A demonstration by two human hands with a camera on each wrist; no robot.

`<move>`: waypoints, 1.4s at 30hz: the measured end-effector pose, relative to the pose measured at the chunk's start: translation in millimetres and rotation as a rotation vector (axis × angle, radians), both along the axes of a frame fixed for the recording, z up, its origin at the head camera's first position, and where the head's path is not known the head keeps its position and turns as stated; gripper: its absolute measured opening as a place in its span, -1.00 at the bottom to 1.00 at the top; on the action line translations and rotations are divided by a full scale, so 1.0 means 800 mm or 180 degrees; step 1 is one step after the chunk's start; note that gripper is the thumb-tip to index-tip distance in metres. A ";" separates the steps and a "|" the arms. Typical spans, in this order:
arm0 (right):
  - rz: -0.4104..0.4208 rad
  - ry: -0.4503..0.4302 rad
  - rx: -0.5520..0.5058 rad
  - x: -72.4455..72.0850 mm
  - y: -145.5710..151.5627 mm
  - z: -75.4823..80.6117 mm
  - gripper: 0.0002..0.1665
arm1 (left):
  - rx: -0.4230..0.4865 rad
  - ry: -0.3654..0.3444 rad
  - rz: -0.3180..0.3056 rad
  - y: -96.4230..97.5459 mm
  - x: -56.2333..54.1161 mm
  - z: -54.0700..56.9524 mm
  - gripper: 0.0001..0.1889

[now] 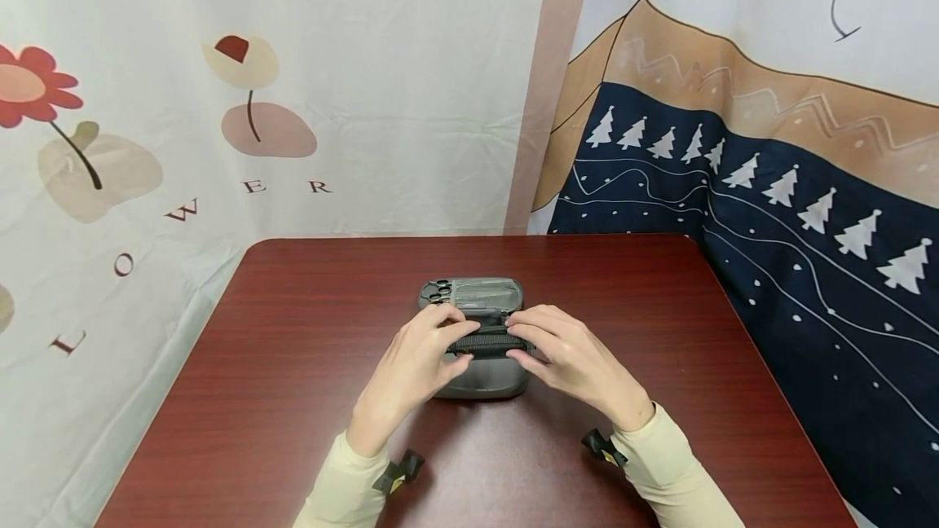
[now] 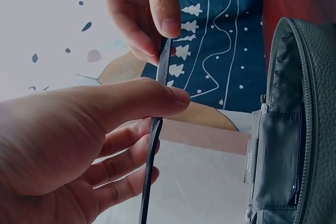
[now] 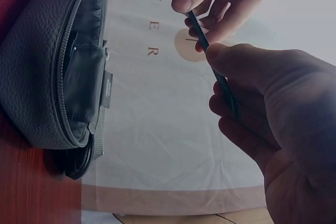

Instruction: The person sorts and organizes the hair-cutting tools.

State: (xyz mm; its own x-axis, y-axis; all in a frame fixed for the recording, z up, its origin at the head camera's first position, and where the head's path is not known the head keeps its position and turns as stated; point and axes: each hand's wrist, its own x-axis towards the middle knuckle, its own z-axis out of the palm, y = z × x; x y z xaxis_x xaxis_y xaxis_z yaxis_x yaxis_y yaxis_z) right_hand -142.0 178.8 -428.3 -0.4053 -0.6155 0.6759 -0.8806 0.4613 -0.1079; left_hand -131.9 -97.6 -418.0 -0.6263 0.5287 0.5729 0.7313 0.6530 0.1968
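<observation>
A black comb is held level over an open grey zip case. My left hand pinches its left end between thumb and fingers, and my right hand does the same at the right end. From the left wrist view the comb appears edge-on as a thin dark strip. The right wrist view also shows it edge-on, with fine ridges along its side. Scissors sit in the case's raised far half, beside a see-through pocket. Fingers hide both comb ends in the head view.
The case stands on a dark red-brown table. Behind it hangs a pale cloth with printed flowers and letters, and to the right a navy cloth with white trees. A dark wrist strap shows at the left cuff.
</observation>
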 end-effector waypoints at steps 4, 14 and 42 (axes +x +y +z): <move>0.0106 0.0078 -0.0088 -0.002 0.000 -0.001 -0.46 | 0.0021 -0.0041 0.0007 0.000 0.000 0.000 -0.51; 0.0181 0.0025 -0.0204 -0.003 0.003 0.001 -0.53 | 0.0103 -0.0081 -0.0034 -0.001 -0.002 0.001 -0.49; 0.0080 -0.0112 -0.0574 -0.014 0.033 0.008 -0.41 | 0.0281 -0.0334 -0.0061 -0.042 -0.022 0.001 0.03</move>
